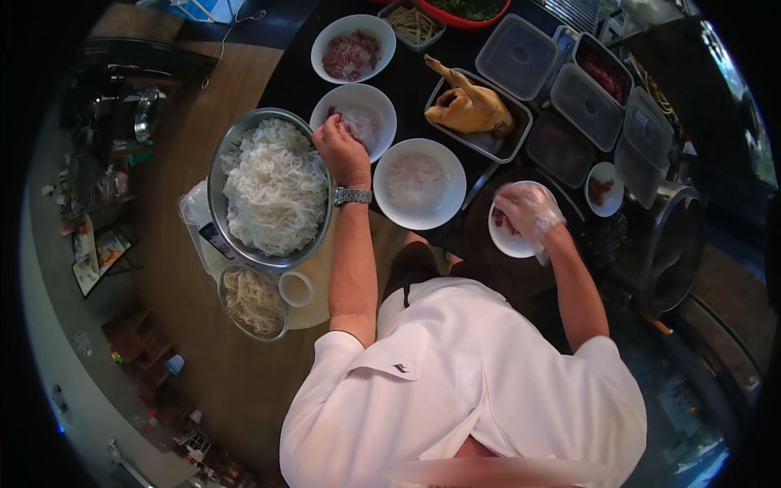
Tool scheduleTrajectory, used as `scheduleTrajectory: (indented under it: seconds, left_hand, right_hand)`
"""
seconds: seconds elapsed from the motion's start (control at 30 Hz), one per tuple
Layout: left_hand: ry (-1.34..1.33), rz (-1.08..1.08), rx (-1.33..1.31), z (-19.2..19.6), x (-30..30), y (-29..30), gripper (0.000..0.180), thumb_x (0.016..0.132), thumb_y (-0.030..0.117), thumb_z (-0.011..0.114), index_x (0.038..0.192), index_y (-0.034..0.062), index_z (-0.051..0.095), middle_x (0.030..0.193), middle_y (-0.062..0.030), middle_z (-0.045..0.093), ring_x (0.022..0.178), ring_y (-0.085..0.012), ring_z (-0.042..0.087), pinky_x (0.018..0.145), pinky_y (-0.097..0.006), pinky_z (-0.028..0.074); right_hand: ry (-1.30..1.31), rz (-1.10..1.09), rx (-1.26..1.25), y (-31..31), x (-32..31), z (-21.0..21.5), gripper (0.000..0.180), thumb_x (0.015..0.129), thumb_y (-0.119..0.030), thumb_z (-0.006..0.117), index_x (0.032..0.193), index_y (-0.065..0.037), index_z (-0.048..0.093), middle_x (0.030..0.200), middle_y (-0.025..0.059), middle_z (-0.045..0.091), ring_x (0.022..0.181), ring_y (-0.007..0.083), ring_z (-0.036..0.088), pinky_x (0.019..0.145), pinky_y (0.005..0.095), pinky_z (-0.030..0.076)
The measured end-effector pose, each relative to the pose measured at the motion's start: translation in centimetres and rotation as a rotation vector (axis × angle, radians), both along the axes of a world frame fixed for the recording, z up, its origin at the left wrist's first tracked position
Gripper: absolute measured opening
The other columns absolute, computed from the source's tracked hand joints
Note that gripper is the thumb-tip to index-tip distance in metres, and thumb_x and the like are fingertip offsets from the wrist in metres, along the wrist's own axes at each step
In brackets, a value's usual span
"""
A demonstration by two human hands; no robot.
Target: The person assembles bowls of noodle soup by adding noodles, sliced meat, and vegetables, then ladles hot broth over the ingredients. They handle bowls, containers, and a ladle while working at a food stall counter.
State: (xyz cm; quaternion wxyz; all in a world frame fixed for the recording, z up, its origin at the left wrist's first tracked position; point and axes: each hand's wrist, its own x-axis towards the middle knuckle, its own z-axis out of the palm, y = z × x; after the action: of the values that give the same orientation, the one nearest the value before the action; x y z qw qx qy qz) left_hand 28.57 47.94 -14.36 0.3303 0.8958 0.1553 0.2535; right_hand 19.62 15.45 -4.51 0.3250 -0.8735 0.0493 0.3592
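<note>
My bare left hand (pixel 342 150), with a metal watch on the wrist, reaches over the left rim of a white bowl (pixel 389 114) of white noodles. Its fingers are bent together beside a small dark red piece of meat (pixel 331 111); what they hold is hidden. My right hand (pixel 529 210) wears a clear plastic glove. Its fingers are gathered at reddish meat pieces (pixel 506 223) in a small white bowl (pixel 521 246). Between my hands stands another white bowl (pixel 421 218) of pale noodles. A big metal bowl of white noodles (pixel 272 187) is left of my left forearm.
A plucked whole bird (pixel 468 110) lies in a metal tray (pixel 521 134). Lidded containers (pixel 517 57) crowd the right back. A bowl of meat (pixel 351 55) stands farther away. Thin noodles (pixel 254 301), a small cup (pixel 295 289) and a phone (pixel 215 241) are at left. A large pot (pixel 671 244) stands right.
</note>
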Motion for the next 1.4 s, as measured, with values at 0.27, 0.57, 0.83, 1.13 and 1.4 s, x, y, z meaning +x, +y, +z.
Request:
scheduleTrajectory:
  seconds: [0.27,0.57,0.83,1.13,1.4]
  left_hand:
    - [0.314,-0.278,-0.567,3.2,4.0,5.3,0.016,0.097,0.003,0.065,0.112,0.0003,0.067,0.1,-0.0066,0.071,0.085,-0.0123,0.068,0.076,-0.027,0.058]
    - [0.329,-0.399,-0.676,3.0,7.3,9.1,0.011,0.096,0.003,0.066,0.106,0.0004,0.069,0.093,-0.0053,0.073,0.081,-0.0112,0.069,0.075,-0.027,0.058]
    - [0.343,-0.436,-0.819,3.6,9.2,10.7,0.018,0.094,0.003,0.068,0.111,0.0001,0.069,0.093,-0.0043,0.072,0.082,-0.0105,0.069,0.076,-0.027,0.058]
    - [0.473,-0.49,-0.612,2.7,9.4,9.9,0.023,0.09,0.005,0.073,0.112,0.0003,0.072,0.095,-0.0067,0.075,0.083,-0.0138,0.072,0.077,-0.029,0.059]
    - [0.437,-0.451,-0.17,4.1,10.4,8.6,0.012,0.088,0.01,0.073,0.097,0.0012,0.074,0.089,-0.0151,0.076,0.086,-0.028,0.075,0.077,-0.035,0.059]
  right_hand:
    - [-0.362,0.086,0.451,17.0,12.9,-4.5,0.052,0.084,-0.027,0.074,0.131,-0.007,0.066,0.126,0.0133,0.071,0.114,0.0258,0.068,0.102,0.0356,0.051]
    - [-0.203,-0.195,0.58,24.0,16.3,-7.5,0.025,0.088,-0.02,0.069,0.105,-0.004,0.077,0.094,0.0078,0.076,0.083,0.0154,0.068,0.082,0.0317,0.055]
    - [-0.24,-0.131,0.509,26.0,16.5,-10.0,0.022,0.083,-0.015,0.073,0.102,-0.004,0.077,0.093,0.0118,0.076,0.085,0.0219,0.07,0.082,0.035,0.055]
    - [-0.075,-0.314,0.969,26.4,17.9,-8.7,0.03,0.089,-0.009,0.072,0.117,0.003,0.07,0.103,0.0069,0.072,0.094,0.0134,0.067,0.084,0.0283,0.056]
    - [-0.105,-0.349,0.592,24.8,18.0,-9.7,0.023,0.089,-0.01,0.067,0.108,-0.002,0.077,0.079,0.0037,0.071,0.068,0.0106,0.064,0.066,0.0277,0.055]
